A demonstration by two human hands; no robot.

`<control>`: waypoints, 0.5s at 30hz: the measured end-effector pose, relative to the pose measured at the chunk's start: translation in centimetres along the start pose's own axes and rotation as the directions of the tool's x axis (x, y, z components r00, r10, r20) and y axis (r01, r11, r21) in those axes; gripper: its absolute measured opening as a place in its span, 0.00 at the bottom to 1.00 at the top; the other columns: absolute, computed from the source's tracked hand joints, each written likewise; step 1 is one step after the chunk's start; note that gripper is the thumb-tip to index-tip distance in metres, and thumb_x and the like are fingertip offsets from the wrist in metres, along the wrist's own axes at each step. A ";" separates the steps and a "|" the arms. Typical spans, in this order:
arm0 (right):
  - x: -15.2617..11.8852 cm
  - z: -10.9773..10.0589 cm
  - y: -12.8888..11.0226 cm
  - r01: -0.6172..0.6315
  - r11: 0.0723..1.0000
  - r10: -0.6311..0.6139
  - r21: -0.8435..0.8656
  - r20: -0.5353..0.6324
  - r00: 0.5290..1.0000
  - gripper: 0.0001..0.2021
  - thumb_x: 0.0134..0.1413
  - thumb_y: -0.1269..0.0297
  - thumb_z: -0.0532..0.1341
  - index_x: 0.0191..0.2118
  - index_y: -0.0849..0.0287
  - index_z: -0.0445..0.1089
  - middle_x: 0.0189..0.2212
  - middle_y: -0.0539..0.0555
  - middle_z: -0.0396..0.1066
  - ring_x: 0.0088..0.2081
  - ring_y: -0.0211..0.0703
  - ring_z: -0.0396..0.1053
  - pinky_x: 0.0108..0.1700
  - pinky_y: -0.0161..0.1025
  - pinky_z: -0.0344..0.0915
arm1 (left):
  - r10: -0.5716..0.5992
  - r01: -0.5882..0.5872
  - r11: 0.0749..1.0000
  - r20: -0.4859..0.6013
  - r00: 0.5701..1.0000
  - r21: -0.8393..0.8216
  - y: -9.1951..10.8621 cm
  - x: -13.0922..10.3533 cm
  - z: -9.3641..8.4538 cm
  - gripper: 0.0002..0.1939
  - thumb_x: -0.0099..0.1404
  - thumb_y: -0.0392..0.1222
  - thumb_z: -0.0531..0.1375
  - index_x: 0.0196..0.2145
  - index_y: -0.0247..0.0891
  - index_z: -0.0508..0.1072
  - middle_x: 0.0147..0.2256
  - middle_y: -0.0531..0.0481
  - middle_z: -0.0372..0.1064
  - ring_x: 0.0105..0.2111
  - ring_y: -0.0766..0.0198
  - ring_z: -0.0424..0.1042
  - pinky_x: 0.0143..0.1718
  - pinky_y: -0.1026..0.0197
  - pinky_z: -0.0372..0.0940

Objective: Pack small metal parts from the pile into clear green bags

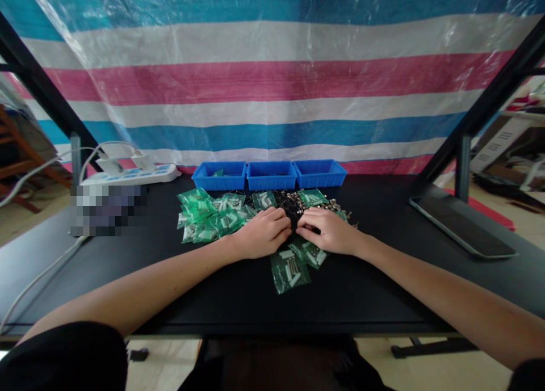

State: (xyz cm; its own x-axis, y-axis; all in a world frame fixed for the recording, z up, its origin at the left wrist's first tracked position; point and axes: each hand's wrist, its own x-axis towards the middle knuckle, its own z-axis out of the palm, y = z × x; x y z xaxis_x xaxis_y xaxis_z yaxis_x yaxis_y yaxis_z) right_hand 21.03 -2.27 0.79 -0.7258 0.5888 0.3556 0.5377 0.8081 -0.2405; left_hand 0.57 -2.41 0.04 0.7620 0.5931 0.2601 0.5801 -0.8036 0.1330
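My left hand [264, 232] rests over the middle of the black table, fingers curled inward and closed. Facing it across a narrow gap is my right hand [328, 230], also closed, thumb and fingers pinched. Whatever either hand grips is hidden by the fingers. Behind the fingertips lies a heap of small dark and shiny metal pieces [292, 201], too small to name. Small clear green bags [213, 218] with white pieces inside are piled beside my left hand. Nearer me, below the hands, a green bag [290, 270] holds white plugs and metal screws, with another bag [314, 253] next to it.
Three blue bins stand in a row at the back: the left bin [219, 176], middle bin [271, 176] and right bin [320, 174]. A white power strip [157, 174] with cables lies at the left. On the right is a phone [462, 226]. A striped sheet [272, 84] hangs behind.
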 end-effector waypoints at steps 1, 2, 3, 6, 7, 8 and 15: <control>0.0 0.0 0.0 0.000 1.000 0.000 0.001 0.000 1.000 0.09 0.58 0.65 0.55 0.27 0.59 0.65 0.23 0.49 0.63 0.28 0.39 0.60 0.35 0.38 0.56 | 0.000 0.000 1.000 0.000 1.000 0.001 0.0 0.0 0.0 0.14 0.69 0.41 0.45 0.35 0.36 0.68 0.34 0.47 0.62 0.36 0.61 0.61 0.43 0.57 0.59; 0.0 0.0 0.0 0.000 1.000 0.000 0.002 0.000 1.000 0.09 0.58 0.65 0.55 0.27 0.59 0.65 0.23 0.49 0.63 0.28 0.39 0.60 0.35 0.38 0.56 | 0.000 0.000 1.000 0.000 1.000 0.001 0.0 0.0 0.0 0.14 0.69 0.41 0.45 0.35 0.36 0.68 0.34 0.47 0.62 0.36 0.61 0.61 0.43 0.57 0.59; 0.0 0.0 0.0 0.001 1.000 -0.001 0.003 0.000 1.000 0.09 0.58 0.65 0.55 0.27 0.59 0.65 0.23 0.49 0.63 0.28 0.39 0.60 0.35 0.38 0.56 | 0.000 0.000 1.000 0.001 1.000 0.001 0.0 0.0 0.0 0.14 0.69 0.41 0.45 0.35 0.36 0.68 0.34 0.47 0.62 0.36 0.61 0.61 0.43 0.57 0.59; 0.0 0.1 0.1 0.003 1.000 -0.003 0.006 -0.003 1.000 0.09 0.58 0.65 0.56 0.28 0.59 0.65 0.23 0.49 0.63 0.29 0.39 0.60 0.35 0.38 0.56 | -0.002 0.002 1.000 0.005 1.000 0.001 0.0 0.0 -0.1 0.14 0.70 0.41 0.45 0.35 0.36 0.68 0.34 0.47 0.62 0.36 0.61 0.61 0.43 0.57 0.59; 0.0 0.1 0.1 0.005 1.000 -0.005 0.005 -0.004 1.000 0.09 0.58 0.65 0.55 0.28 0.59 0.65 0.23 0.49 0.63 0.29 0.39 0.60 0.35 0.38 0.56 | -0.003 0.003 1.000 0.005 1.000 0.003 0.0 0.0 0.0 0.14 0.70 0.41 0.45 0.35 0.36 0.68 0.34 0.47 0.62 0.36 0.61 0.61 0.43 0.57 0.59; 0.0 0.1 0.1 0.007 1.000 -0.007 0.005 -0.004 1.000 0.09 0.58 0.65 0.55 0.28 0.59 0.65 0.23 0.49 0.62 0.29 0.39 0.60 0.35 0.38 0.56 | -0.004 0.004 1.000 0.003 1.000 0.005 0.0 0.0 0.0 0.14 0.70 0.41 0.45 0.35 0.36 0.68 0.34 0.47 0.62 0.36 0.61 0.61 0.42 0.57 0.59; 0.0 0.1 0.2 0.014 1.000 -0.014 0.016 -0.003 1.000 0.10 0.59 0.64 0.55 0.28 0.59 0.65 0.22 0.49 0.62 0.28 0.39 0.60 0.35 0.38 0.56 | -0.006 0.006 1.000 0.002 1.000 0.017 0.0 0.0 0.1 0.14 0.70 0.41 0.45 0.35 0.35 0.68 0.35 0.47 0.62 0.36 0.61 0.61 0.42 0.57 0.59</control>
State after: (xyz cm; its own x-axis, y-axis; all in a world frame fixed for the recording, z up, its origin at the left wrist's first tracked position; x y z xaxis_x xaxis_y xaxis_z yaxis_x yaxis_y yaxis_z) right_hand 21.08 -2.07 0.62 -0.7324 0.5771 0.3614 0.5203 0.8167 -0.2497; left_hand 0.59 -2.40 -0.04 0.7587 0.5982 0.2578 0.5896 -0.7990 0.1186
